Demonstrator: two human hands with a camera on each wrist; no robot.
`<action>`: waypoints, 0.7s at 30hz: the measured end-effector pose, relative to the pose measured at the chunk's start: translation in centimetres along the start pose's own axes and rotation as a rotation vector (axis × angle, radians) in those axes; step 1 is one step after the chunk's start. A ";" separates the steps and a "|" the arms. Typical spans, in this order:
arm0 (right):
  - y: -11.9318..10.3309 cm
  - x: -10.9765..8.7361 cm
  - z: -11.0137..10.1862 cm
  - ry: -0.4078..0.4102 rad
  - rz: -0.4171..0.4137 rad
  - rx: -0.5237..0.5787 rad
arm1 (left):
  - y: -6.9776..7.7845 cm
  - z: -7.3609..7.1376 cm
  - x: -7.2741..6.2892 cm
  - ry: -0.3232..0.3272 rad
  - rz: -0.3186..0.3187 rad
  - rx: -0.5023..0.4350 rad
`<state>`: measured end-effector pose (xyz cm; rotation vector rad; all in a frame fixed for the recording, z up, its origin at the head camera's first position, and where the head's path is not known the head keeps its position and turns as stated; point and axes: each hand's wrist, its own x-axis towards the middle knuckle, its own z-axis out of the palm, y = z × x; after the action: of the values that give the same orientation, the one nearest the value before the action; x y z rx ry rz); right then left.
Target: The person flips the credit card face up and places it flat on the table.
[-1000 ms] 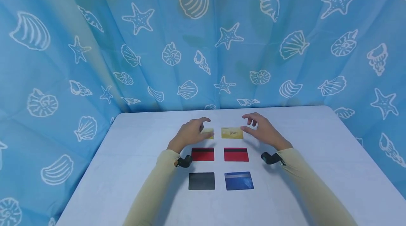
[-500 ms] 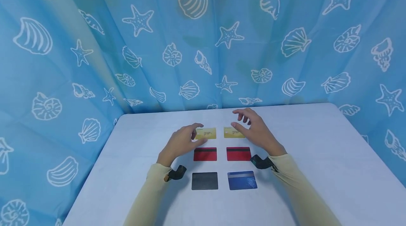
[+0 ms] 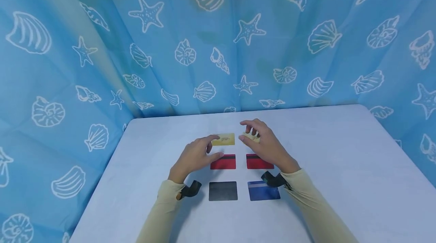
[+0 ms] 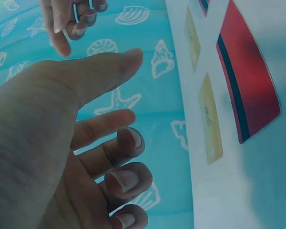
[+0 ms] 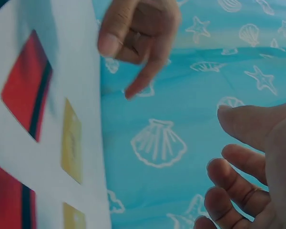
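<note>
Left grip (image 3: pixel 194 156) near striped rectangular card (image 3: pixel 225 164)

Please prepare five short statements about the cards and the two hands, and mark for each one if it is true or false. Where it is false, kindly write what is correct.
1. The yellow cards form the row farthest from the person. True.
2. There are only four cards in view. False: there are six.
3. Neither the left hand nor the right hand holds a card. True.
4. Both red cards show a dark stripe. True.
5. The black card lies between the red cards. False: it lies beside the blue card, in the nearest row.
</note>
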<state>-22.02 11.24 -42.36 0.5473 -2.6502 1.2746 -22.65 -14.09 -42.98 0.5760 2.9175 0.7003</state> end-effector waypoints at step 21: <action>1.0 0.2 3.5 -0.253 0.150 -0.167 | -1.7 1.1 0.8 -0.201 -0.064 0.016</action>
<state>-22.47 9.03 -45.24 0.5246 -3.0242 1.0667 -23.78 -14.69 -44.72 0.5194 2.7442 0.5767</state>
